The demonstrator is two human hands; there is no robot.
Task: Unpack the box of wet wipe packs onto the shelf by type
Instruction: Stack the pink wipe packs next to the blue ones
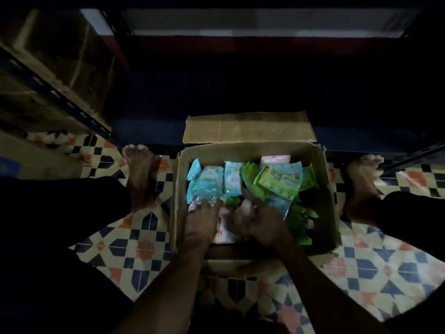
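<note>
open cardboard box (322,189) on patterned tile floor (134,247), stuffed with blue packs (209,179), green packs (277,183) and a pink one (275,159), left hand (201,225) flat on a white-pink pack (224,229), right hand (261,225) blurry, bare feet either side, shelf (240,32) pretty dark behind

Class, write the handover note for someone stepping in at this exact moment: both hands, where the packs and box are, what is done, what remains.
Left hand: fingers spread on the packs at the box's near left; grip unclear.
Right hand: curled, blurred, among packs near the middle; what it holds is unclear.
Cardboard box: open on the tiled floor, holding blue packs, green packs and a pink pack.
Done: box opened.
Left: sort every pack onto the dark shelf by type.
</note>
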